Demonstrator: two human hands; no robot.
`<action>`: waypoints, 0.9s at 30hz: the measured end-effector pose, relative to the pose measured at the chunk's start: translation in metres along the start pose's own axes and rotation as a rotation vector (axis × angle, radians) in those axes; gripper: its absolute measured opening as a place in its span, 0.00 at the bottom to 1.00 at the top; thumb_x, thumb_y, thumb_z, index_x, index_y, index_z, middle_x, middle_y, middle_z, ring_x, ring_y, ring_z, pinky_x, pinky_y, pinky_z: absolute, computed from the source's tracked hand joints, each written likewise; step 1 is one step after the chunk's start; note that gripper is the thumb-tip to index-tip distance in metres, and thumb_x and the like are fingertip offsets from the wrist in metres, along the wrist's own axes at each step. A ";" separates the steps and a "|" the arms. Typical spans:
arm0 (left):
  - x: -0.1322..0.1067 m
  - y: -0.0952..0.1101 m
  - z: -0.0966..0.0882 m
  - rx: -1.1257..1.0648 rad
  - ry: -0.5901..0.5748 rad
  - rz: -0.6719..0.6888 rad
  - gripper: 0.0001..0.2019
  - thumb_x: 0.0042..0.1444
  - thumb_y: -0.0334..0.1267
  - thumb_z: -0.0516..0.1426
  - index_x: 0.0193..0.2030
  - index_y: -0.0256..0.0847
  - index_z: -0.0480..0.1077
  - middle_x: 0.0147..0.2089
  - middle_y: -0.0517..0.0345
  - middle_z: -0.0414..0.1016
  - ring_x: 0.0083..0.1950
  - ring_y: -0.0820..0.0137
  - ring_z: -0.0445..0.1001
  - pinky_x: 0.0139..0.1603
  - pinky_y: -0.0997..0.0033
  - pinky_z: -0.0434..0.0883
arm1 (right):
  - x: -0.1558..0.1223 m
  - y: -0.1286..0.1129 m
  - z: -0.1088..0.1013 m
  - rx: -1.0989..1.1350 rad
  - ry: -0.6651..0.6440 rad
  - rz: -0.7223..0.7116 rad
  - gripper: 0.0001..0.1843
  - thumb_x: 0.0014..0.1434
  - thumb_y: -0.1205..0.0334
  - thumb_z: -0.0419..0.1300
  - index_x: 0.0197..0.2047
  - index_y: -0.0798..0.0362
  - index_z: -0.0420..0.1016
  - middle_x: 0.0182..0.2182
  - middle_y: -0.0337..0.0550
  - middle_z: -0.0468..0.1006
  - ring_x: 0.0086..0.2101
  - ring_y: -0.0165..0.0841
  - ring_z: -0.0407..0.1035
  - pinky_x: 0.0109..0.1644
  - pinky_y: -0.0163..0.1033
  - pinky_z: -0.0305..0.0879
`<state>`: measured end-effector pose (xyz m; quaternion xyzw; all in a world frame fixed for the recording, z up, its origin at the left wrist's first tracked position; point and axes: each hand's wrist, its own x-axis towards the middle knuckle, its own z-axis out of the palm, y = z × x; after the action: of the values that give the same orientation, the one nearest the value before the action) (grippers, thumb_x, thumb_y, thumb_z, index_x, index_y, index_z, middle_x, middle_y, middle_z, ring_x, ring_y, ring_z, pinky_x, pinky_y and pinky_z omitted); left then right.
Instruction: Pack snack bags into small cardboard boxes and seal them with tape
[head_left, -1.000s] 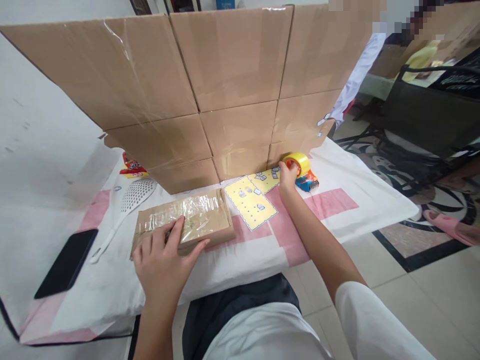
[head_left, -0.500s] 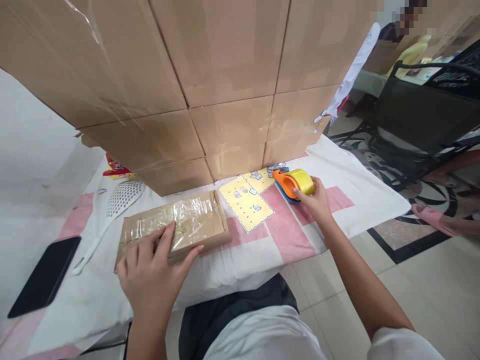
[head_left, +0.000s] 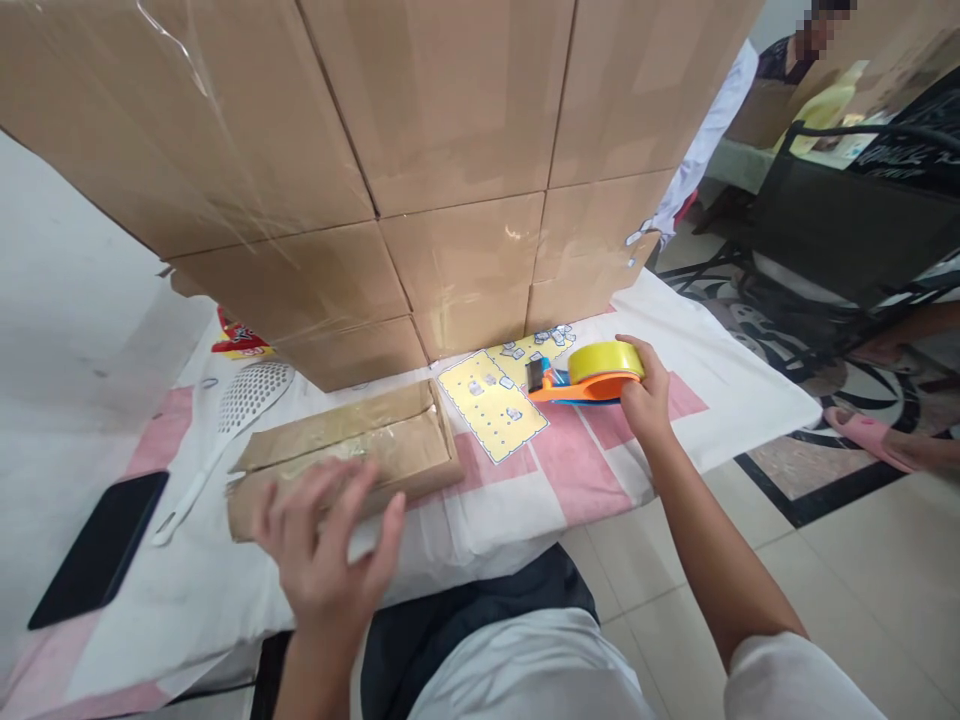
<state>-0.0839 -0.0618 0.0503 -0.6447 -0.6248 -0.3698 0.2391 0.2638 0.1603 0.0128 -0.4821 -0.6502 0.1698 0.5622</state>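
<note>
My right hand (head_left: 646, 398) grips an orange tape dispenser (head_left: 581, 378) with a yellow tape roll, held just above the table to the right of a yellow sticker sheet (head_left: 491, 401). My left hand (head_left: 326, 555) is blurred, its fingers spread over the near edge of a flat brown parcel (head_left: 360, 447) wrapped in clear tape. The parcel is tipped up onto its near edge, its far side lifted.
A wall of taped cardboard boxes (head_left: 420, 150) stands at the back of the white and pink table cloth (head_left: 585, 470). A white slotted spoon (head_left: 232, 410) and a black phone (head_left: 94, 550) lie left. Another person (head_left: 825, 60) sits at the far right beside a black chair.
My right hand picked the tape dispenser up from beside the boxes and brought it nearer, turning it flat. My left hand tipped the parcel up on its near edge.
</note>
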 end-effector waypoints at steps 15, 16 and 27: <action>0.079 0.095 0.117 -0.235 -0.672 -0.220 0.18 0.63 0.47 0.62 0.54 0.40 0.66 0.44 0.42 0.81 0.40 0.53 0.82 0.40 0.62 0.71 | -0.048 -0.070 0.029 -0.041 -0.005 0.036 0.31 0.53 0.50 0.71 0.58 0.46 0.71 0.50 0.49 0.72 0.49 0.46 0.70 0.53 0.56 0.74; 0.079 0.096 0.118 -0.246 -0.646 -0.218 0.19 0.63 0.47 0.61 0.55 0.40 0.66 0.46 0.42 0.80 0.41 0.53 0.81 0.41 0.61 0.71 | -0.057 -0.073 0.032 0.064 -0.045 0.106 0.23 0.56 0.49 0.69 0.53 0.46 0.73 0.47 0.48 0.74 0.47 0.44 0.72 0.53 0.54 0.74; 0.059 0.110 0.148 -0.652 -0.332 -0.187 0.33 0.58 0.44 0.66 0.67 0.44 0.59 0.68 0.42 0.67 0.69 0.52 0.67 0.68 0.50 0.63 | -0.024 -0.068 0.073 0.749 -0.150 0.417 0.23 0.60 0.44 0.64 0.51 0.51 0.78 0.48 0.50 0.85 0.53 0.48 0.78 0.58 0.55 0.76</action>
<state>0.0470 0.0782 0.0226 -0.6782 -0.5608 -0.4600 -0.1182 0.1667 0.1319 0.0286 -0.3523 -0.4714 0.5385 0.6031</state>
